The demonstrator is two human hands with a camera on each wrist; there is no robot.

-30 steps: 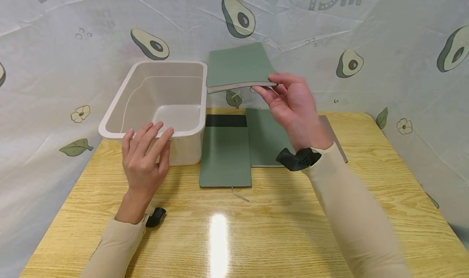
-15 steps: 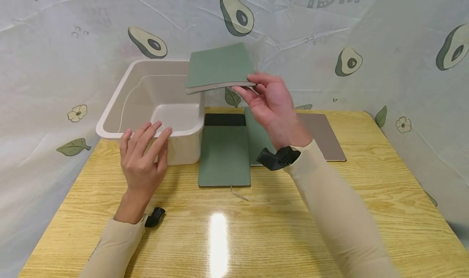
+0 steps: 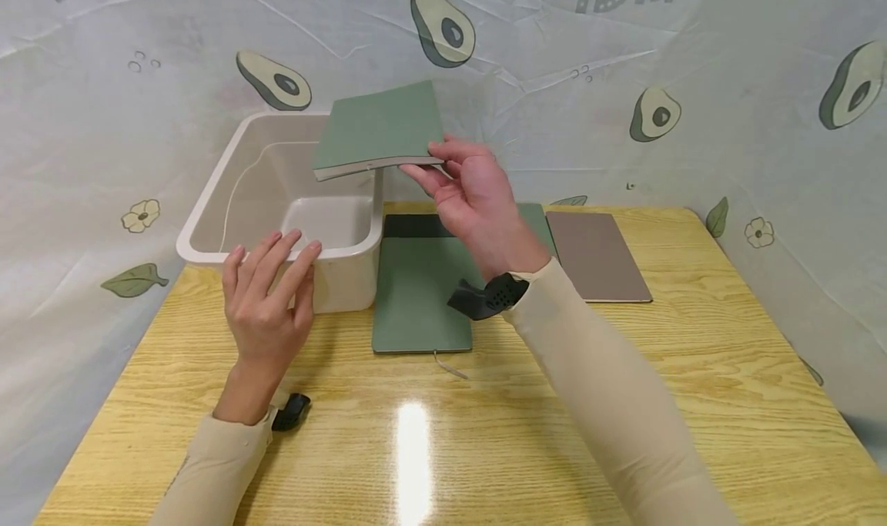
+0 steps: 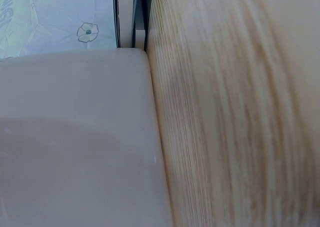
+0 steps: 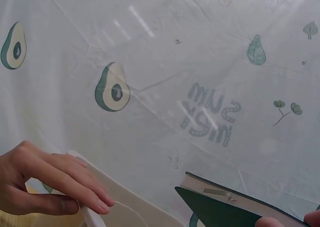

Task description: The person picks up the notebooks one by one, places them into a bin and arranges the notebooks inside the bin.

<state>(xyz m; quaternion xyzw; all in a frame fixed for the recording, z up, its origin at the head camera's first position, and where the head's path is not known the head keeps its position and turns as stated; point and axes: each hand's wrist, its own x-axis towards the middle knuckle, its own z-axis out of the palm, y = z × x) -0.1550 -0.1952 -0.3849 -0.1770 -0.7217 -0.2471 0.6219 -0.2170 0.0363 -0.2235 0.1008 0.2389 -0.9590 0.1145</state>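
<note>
My right hand [image 3: 478,195] pinches a green notebook [image 3: 381,125] by its near right corner, thumb on top and fingers beneath. The notebook is raised and slightly tilted, its page edge towards me, overlapping the right side of a beige plastic bin [image 3: 349,279] in the head view. In the right wrist view its cover [image 5: 215,209] and pages show at the bottom right. My left hand [image 3: 270,303] holds the bin's near rim, with fingers over the top and the thumb outside. The left wrist view shows the bin's outer wall [image 4: 75,137] close up.
Beside the bin lies a green notebook [image 3: 423,295] with a black band and a ribbon. Behind my right wrist is another green notebook [image 3: 537,222], partly hidden, then a brown notebook [image 3: 599,256]. A printed curtain [image 3: 527,64] hangs behind the wooden table [image 3: 554,433].
My right hand has carried the green notebook leftward, from beside the bin to over its right rim. The brown notebook has come into fuller view. My left hand stays on the rim.
</note>
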